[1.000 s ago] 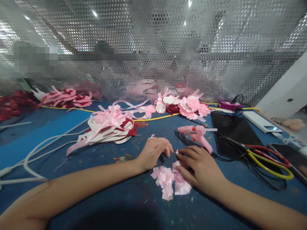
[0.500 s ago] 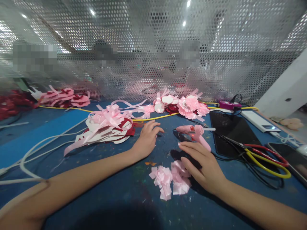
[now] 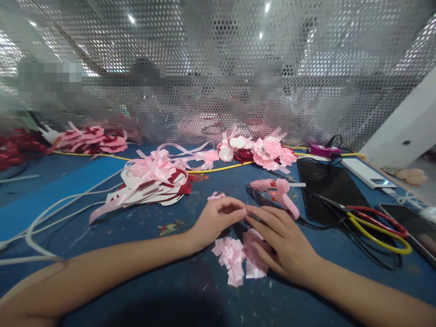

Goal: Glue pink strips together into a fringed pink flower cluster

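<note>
In front of me, my left hand (image 3: 221,220) is closed in a pinch, thumb against fingertips. Whatever lies between them, if anything, is too small to make out. My right hand (image 3: 282,240) has its fingers stretched out, the tips touching those of the left. Under my hands lie two heaps of cut pink ribbon, a left one (image 3: 230,261) and a right one (image 3: 255,263) partly covered by my right hand. A small pink piece (image 3: 216,195) shows just beyond my left hand. Behind my right hand, a pink glue gun (image 3: 281,193) rests on its side with a white glue stick in it.
Scissors (image 3: 371,220) with red and yellow handles lie right, by a black tablet-like slab (image 3: 332,188), a phone (image 3: 412,227) and a white power bank (image 3: 368,172). Left are stacked white cutouts (image 3: 146,193) under pink ribbons. Pink rosettes (image 3: 269,152) line the perforated metal screen (image 3: 204,59).
My left hand has come nearer and to the right, its fingers closing to a pinch. The right hand has shifted slightly left to meet it. The small pink piece has come into view.
</note>
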Demonstrator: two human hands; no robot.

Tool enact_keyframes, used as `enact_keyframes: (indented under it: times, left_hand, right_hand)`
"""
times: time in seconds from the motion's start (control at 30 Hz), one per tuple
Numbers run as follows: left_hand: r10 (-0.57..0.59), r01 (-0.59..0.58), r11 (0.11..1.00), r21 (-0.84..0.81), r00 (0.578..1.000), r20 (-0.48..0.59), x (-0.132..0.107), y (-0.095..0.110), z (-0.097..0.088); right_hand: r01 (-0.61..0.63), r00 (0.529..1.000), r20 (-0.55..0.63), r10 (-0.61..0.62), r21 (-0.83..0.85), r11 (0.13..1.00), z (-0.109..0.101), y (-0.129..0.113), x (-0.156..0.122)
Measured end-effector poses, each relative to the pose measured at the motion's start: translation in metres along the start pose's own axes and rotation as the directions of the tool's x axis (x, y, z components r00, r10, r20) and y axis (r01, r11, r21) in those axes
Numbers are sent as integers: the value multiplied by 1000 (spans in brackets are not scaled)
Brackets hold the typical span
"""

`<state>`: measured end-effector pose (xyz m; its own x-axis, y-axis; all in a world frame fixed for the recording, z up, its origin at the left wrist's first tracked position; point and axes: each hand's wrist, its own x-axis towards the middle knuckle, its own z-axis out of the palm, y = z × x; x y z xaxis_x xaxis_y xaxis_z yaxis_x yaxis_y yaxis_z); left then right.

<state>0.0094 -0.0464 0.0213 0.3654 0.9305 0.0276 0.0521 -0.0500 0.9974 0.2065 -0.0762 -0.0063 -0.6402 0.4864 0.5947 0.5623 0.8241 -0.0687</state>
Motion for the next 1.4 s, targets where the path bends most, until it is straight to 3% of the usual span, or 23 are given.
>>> enact_keyframes:
  times: [0.13, 0.2, 0.3, 0.37, 0.43, 0.47, 0.57, 0.63, 0.7, 0.77, 0.93, 1.1, 1.3, 1.4]
  left_hand:
    - [-72, 72, 997, -37, 997, -10, 6, -1, -1]
    - [-86, 86, 995, -50, 996, 0, 8, -2, -2]
    - [-100, 99, 993, -60, 995, -3, 10, -5, -3]
    - [-96, 93, 993, -71, 995, -32, 10, -7, -4]
    - [-90, 84, 992, -90, 994, -58, 12, -8, -6]
    - [-90, 83, 991, -101, 993, -71, 13, -8, -7]
    - [-103, 89, 987, -132, 989, -102, 18, -10, -10]
    - [-109, 92, 986, -140, 987, -114, 22, -11, -13]
    - [-105, 89, 987, -136, 987, -122, 25, -13, -16]
    - [-91, 76, 990, -120, 987, -131, 27, -15, -19]
    - [-72, 61, 995, -79, 985, -158, 29, -19, -23]
    - [-91, 79, 994, -72, 979, -182, 29, -17, -21]
    - [-97, 87, 994, -60, 978, -185, 28, -14, -20]
    - [-97, 90, 995, -47, 979, -180, 28, -14, -20]
  right_hand:
    - [-11, 1000, 19, 11, -16, 1000, 2, -2, 2]
    - [-16, 1000, -25, 17, 21, 1000, 0, -1, 2]
    - [-8, 965, -261, 27, 74, 997, -7, 4, -2]
    - [-21, 886, -462, 38, 42, 999, -14, 13, -6]
    - [-145, 810, -572, 130, 19, 989, -18, 24, -8]
    - [-271, 770, -592, 238, 34, 962, -18, 30, -8]
    - [-520, 728, -491, 478, 59, 852, -11, 48, -5]
    - [-598, 758, -283, 588, 62, 799, -3, 56, -4]
    - [-619, 776, -91, 624, 79, 781, 4, 62, -4]
    - [-608, 789, -25, 614, 109, 786, 6, 64, -6]
    - [-590, 784, -105, 611, 179, 788, 1, 56, -8]
    - [-310, 922, -164, 351, 232, 922, -3, 45, -7]
    - [-161, 982, -80, 172, 121, 979, 1, 47, -10]
    - [-94, 990, -100, 96, 26, 995, 3, 49, -10]
